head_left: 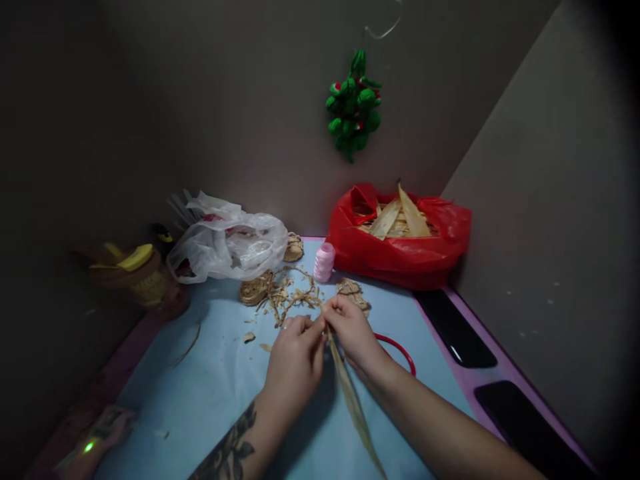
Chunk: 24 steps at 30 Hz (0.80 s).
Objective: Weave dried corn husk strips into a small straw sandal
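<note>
Item, landmark: one pink spool (324,263), upright on the blue sheet (225,367).

Item, in hand: one long, dried leaf strip (350,393), directly nearer to you than the spool, its upper end between your fingertips, its tail trailing towards you. Your left hand (297,353) pinches at that end with thumb and fingers drawn in; your right hand (350,327) pinches just beside it, the two sets of fingertips close together. The exact contact under the left fingers is partly hidden.

Handling, by judgement: very light; thin and pliable across its width, somewhat stiff lengthwise; dry, so apt to split along the grain or crack at a sharp fold. Best held at the narrowed upper end, flat between thumb and forefinger pads; a light pinch should serve, as hard pulling on the loose tail could tear it.

Item: one thin, brown cord (311,277), looped left of and nearer than the spool, leading towards your fingertips; rough, likely good grip.

Item: dry scraps (277,293), left of the spool; brittle.

Item: one coiled piece (256,288), further left of the spool.

Item: one red bag (395,260), right of the spool, holding pale husks (413,217).
</note>
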{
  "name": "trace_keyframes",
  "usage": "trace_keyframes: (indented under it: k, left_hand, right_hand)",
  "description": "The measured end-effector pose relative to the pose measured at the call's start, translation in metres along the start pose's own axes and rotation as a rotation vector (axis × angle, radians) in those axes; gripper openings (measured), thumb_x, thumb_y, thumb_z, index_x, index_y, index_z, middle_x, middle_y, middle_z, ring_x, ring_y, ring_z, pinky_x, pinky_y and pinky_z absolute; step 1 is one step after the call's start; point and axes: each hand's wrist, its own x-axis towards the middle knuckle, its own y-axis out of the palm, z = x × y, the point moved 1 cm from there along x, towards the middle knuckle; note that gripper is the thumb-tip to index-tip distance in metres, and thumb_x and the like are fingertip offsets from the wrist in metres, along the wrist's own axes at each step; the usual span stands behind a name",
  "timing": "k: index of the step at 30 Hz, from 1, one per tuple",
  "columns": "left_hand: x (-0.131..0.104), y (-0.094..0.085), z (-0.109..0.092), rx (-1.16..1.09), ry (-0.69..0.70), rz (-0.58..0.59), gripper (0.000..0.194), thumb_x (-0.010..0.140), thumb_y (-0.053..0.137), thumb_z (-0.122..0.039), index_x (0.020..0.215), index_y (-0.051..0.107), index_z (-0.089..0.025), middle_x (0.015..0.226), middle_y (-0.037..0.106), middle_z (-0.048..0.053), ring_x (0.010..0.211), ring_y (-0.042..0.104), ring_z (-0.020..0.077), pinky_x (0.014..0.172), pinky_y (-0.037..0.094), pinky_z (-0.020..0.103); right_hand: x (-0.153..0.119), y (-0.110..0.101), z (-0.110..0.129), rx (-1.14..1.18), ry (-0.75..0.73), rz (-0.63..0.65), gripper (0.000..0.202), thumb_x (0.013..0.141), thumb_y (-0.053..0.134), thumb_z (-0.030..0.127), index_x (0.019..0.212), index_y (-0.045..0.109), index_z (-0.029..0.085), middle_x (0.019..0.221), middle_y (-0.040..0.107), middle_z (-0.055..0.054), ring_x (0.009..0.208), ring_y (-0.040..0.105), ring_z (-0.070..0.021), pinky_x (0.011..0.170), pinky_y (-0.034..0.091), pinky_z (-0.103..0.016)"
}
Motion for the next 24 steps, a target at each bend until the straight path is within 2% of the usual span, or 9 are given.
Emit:
trace_keyframes:
  k: [3,6,9,12,15,19,21,24]
  left_hand:
    - [0.002,-0.002,0.004,-0.061,0.007,-0.032,0.026,0.084,0.047,-0.019,0.101,0.067,-0.020,0.084,0.060,0.008,0.082,0.054,0.0200,0.074,0.043,0.031]
    - [0.007,-0.003,0.013,-0.181,-0.100,-0.132,0.025,0.085,0.046,-0.021,0.100,0.066,-0.018,0.095,0.063,0.009,0.090,0.057,0.0199,0.079,0.044,0.031]
    - [0.010,-0.002,0.018,-0.318,-0.211,-0.088,0.024,0.082,0.051,-0.027,0.099,0.065,-0.017,0.099,0.066,0.009,0.091,0.059,0.0204,0.078,0.045,0.030]
    - [0.012,-0.002,0.019,-0.383,-0.266,-0.015,0.020,0.079,0.054,-0.030,0.088,0.066,-0.016,0.083,0.068,0.005,0.075,0.060,0.0176,0.068,0.044,0.026]
    - [0.012,-0.005,0.019,-0.314,-0.296,-0.030,0.017,0.076,0.056,-0.029,0.073,0.064,-0.015,0.070,0.064,0.003,0.066,0.055,0.0157,0.062,0.039,0.025]
    - [0.013,-0.007,0.020,-0.334,-0.276,-0.034,0.018,0.077,0.054,-0.029,0.066,0.059,-0.016,0.064,0.058,0.000,0.062,0.051,0.0142,0.059,0.036,0.024]
    - [0.014,-0.005,0.022,-0.405,-0.271,-0.020,0.019,0.078,0.052,-0.031,0.065,0.055,-0.017,0.059,0.053,-0.002,0.058,0.047,0.0127,0.056,0.035,0.023]
    - [0.014,-0.001,0.023,-0.522,-0.280,0.021,0.021,0.081,0.048,-0.034,0.067,0.049,-0.018,0.055,0.045,-0.005,0.052,0.042,0.0112,0.052,0.032,0.022]
  right_hand:
    - [0.000,0.001,0.002,0.012,-0.021,0.012,0.021,0.064,0.059,0.033,0.060,0.044,0.020,0.050,0.043,0.006,0.048,0.037,-0.0089,0.046,0.028,-0.021]
    - [-0.001,0.001,0.003,-0.010,-0.012,0.080,0.022,0.067,0.057,0.036,0.064,0.043,0.020,0.051,0.040,0.007,0.047,0.034,-0.0083,0.046,0.026,-0.021]
    - [-0.003,0.002,0.002,-0.086,-0.039,0.161,0.023,0.071,0.054,0.039,0.066,0.043,0.020,0.053,0.039,0.007,0.047,0.035,-0.0088,0.046,0.026,-0.021]
    - [-0.005,0.003,0.000,-0.172,-0.099,0.215,0.019,0.075,0.052,0.036,0.066,0.044,0.020,0.055,0.039,0.007,0.051,0.037,-0.0099,0.048,0.029,-0.021]
    - [-0.007,0.004,0.002,-0.294,-0.153,0.217,0.015,0.077,0.050,0.030,0.067,0.046,0.020,0.058,0.042,0.005,0.055,0.040,-0.0109,0.052,0.031,-0.022]
    - [-0.012,0.002,0.009,-0.476,-0.271,0.187,0.010,0.078,0.048,0.023,0.069,0.050,0.020,0.062,0.048,0.004,0.061,0.045,-0.0125,0.056,0.033,-0.023]
    - [-0.013,0.001,0.012,-0.485,-0.282,0.183,0.009,0.077,0.048,0.023,0.069,0.050,0.020,0.062,0.049,0.004,0.061,0.045,-0.0126,0.056,0.034,-0.023]
    - [-0.012,0.001,0.016,-0.399,-0.221,0.189,0.010,0.075,0.050,0.025,0.068,0.052,0.019,0.060,0.050,0.004,0.058,0.046,-0.0124,0.055,0.035,-0.023]
